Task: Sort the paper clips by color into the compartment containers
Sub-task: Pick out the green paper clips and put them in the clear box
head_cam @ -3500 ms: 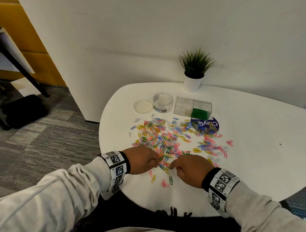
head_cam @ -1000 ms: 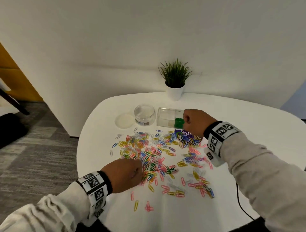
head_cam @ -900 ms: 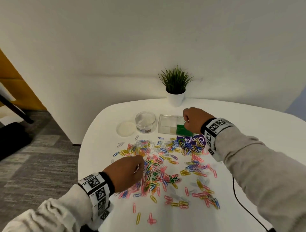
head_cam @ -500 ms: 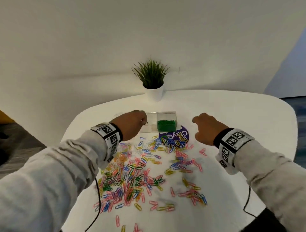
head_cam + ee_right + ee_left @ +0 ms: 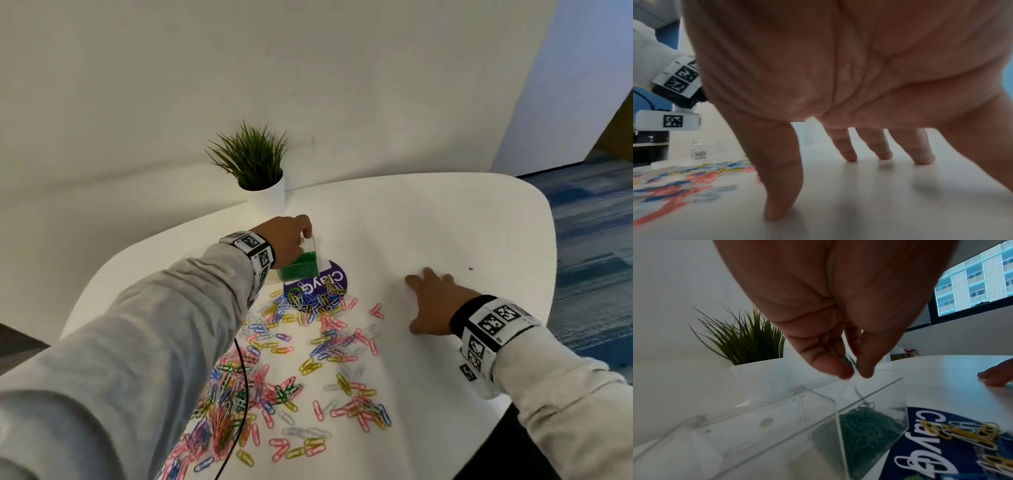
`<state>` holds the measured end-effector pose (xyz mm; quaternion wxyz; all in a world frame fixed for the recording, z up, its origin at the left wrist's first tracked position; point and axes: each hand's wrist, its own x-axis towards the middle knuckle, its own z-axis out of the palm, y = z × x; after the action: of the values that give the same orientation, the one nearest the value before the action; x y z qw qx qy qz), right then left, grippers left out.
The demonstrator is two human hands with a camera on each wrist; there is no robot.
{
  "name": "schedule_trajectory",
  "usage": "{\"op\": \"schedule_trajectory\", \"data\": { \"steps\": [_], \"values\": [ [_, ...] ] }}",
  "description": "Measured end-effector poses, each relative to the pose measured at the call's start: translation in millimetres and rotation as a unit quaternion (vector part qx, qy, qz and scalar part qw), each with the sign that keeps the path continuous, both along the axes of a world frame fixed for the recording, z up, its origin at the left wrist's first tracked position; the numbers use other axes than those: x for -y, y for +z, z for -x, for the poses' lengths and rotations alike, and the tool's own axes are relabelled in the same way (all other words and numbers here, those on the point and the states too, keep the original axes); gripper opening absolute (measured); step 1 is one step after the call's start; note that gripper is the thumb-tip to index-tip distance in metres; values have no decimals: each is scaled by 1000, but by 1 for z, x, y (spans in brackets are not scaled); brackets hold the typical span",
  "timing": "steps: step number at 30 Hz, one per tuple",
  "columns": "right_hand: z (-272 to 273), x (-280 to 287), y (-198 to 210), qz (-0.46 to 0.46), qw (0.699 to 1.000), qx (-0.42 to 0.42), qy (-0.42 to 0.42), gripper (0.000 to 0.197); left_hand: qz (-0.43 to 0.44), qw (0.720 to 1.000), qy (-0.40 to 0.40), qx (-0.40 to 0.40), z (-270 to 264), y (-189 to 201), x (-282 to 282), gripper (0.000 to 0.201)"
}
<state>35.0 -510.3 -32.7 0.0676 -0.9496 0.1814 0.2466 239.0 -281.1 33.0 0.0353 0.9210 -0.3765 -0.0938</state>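
Fingertips (image 5: pixel 840 371) of the left hand (image 5: pixel 286 241) are bunched together directly above the right compartment of the clear compartment container (image 5: pixel 869 402), and a green paper clip (image 5: pixel 849 361) can be made out pinched between thumb and forefinger, so the grip is narrow and closed on that clip. Inside the same compartment a heap of green clips (image 5: pixel 300 267) is seen, while the neighbouring compartment to its left looks bare (only the wrist view shows it). The container is set on the white counter (image 5: pixel 445 222) just in front of a potted plant (image 5: pixel 253 164) in a white pot.

Touching the container's near side, a round purple sticker (image 5: pixel 317 286) is stuck to the counter; white lettering on it is read upside down as "Clay", with the remaining letters covered by yellow clips. The unsorted paper clips (image 5: pixel 274 370) (pink, blue, yellow, green and clear) are strewn from the sticker toward the near edge.

The right hand (image 5: pixel 433 305) is laid on the bare counter to the right of the pile, fingers spread wide and straight, their tips touching the surface; nothing is held by it. Black-and-white coded marker bands are worn on both wrists, and a thin black cable (image 5: pixel 243 387) is trailed across the clips beneath the left sleeve.
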Motion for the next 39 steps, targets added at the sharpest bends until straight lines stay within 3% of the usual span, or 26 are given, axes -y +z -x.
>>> {"op": "schedule_trajectory", "data": {
  "steps": [6,9,11,13,15,17,20,22,25,28,34,39],
  "values": [
    [-2,-7,1,-4,1000,-10,-14,84,-27,999,-12,28,13,15,-22,24],
    [4,-10,14,15,1000,-15,6,81,-43,995,-68,50,48,22,-60,22],
    [14,-18,26,66,995,20,69,70,-127,982,-128,65,79,21,-97,29],
    [19,-44,40,121,969,114,182,52,-259,941,-196,92,106,17,-142,34],
    [21,-88,48,66,941,172,283,46,-321,912,-229,114,119,17,-185,33],
    [21,-135,46,-16,927,150,344,44,-339,909,-203,132,121,23,-224,31],
    [14,-181,33,-68,922,96,370,32,-410,897,-147,83,134,19,-260,34],
    [8,-192,26,-68,931,76,350,24,-392,909,-122,66,152,11,-262,34],
    [3,-191,23,-37,935,97,339,14,-292,951,-86,45,178,-9,-252,33],
    [10,-179,26,-67,950,89,290,15,-182,981,-63,31,198,-30,-239,27],
    [20,-156,28,-73,965,141,207,11,-75,995,-43,41,210,-61,-221,34],
    [28,-170,19,-33,956,158,245,14,-54,997,-34,37,212,-66,-221,34]
  ]
}}
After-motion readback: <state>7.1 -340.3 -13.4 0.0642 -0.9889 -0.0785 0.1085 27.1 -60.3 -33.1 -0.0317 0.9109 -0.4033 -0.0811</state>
